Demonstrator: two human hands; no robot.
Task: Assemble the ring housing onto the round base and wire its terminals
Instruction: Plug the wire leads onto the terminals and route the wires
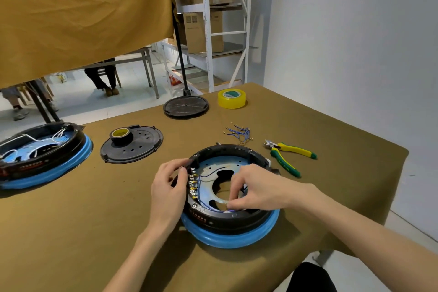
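— Near the front edge of the olive-brown cloth-covered tabletop (308, 125), what is being worked on?

— A black plastic ring housing (227, 149) is seated on a round base with a blue rubber rim (237, 238), so the housing already appears mounted and the wiring is judged to be the step in hand.

— How are the hands placed?

— The left hand (169, 185) is curled around the housing's left wall, beside the row of small metal terminals (192, 182), probably so the assembly is kept from turning. The right hand (251, 187) is reached over the pale blue inner plate (213, 168), and a thin blue wire (227, 210) is pinched between its fingertips near the front wall.

— Why are spares kept close?

— A loose bundle of blue wires with ring lugs (238, 133) and yellow-and-green handled cutting pliers (288, 155) are laid just behind and to the right, within easy reach. A second wired assembly (40, 152) is left at the far left, perhaps as a reference.
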